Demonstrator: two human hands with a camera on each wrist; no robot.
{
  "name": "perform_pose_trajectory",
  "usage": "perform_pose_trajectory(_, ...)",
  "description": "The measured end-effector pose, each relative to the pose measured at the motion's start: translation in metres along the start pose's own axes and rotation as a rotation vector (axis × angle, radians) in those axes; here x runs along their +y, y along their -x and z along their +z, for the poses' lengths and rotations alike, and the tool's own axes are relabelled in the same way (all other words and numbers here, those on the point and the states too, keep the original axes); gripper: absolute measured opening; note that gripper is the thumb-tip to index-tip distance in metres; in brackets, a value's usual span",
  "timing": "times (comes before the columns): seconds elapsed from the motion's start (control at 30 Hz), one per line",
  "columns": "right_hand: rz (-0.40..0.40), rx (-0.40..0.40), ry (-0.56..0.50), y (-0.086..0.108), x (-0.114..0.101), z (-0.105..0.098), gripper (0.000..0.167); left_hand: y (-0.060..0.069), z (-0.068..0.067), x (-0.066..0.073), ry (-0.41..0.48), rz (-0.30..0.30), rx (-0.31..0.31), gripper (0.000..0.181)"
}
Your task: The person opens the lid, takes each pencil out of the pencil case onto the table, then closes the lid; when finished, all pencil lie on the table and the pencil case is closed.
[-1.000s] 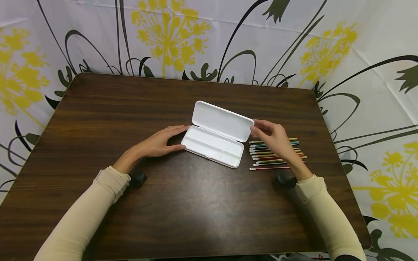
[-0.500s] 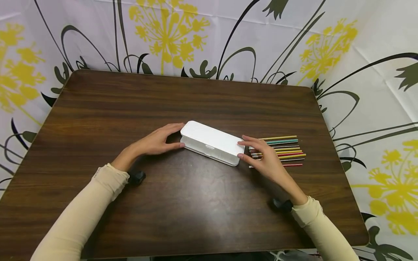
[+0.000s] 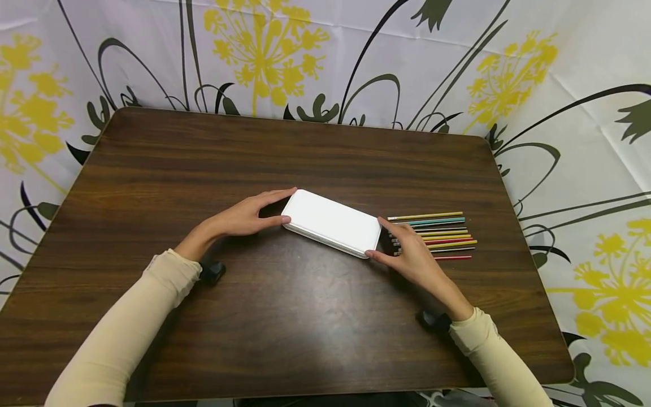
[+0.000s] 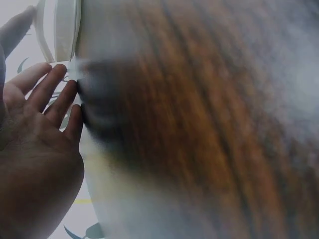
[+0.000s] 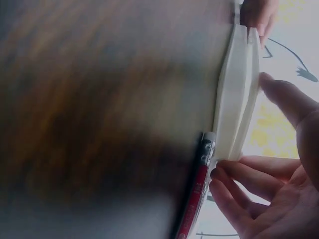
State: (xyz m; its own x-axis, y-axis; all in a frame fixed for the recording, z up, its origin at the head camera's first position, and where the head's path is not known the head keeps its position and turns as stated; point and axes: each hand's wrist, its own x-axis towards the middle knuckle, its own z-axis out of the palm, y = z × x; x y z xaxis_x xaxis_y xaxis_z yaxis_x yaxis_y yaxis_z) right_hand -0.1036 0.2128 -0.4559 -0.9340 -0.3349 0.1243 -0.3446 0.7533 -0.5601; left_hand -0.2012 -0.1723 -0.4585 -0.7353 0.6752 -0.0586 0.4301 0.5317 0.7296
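Note:
A white pencil case (image 3: pixel 333 220) lies at an angle mid-table, its lid down. My left hand (image 3: pixel 241 217) spans the left end, the thumb at the front corner and the fingertips near the back corner. Its fingers look straight in the left wrist view, close to the case's edge (image 4: pixel 65 30). At the other end, my right hand (image 3: pixel 414 254) holds the case between thumb and fingers. The right wrist view has the thumb on the lid's side and bent fingers at the end. Beside that hand lie several pencils (image 3: pixel 452 242), partly hidden by it.
A dark wood-grain table (image 3: pixel 285 333) carries everything. Behind it and along its right side hangs a white cloth (image 3: pixel 376 34) with yellow flowers and dark stems. In the right wrist view, a red pencil (image 5: pixel 194 199) lies close to the case.
The lid, upright a second ago, came down with my right hand and now lies on the base. My right hand moved left and down to the case's end. My left hand stayed at its end.

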Motion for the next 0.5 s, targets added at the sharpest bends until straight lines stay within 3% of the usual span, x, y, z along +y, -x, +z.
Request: perform_pose_trajectory(0.5,-0.037,0.036,0.015,0.0004,-0.0001,0.0025,0.078,0.0020,-0.0001,0.0023,-0.018,0.010,0.004,0.072)
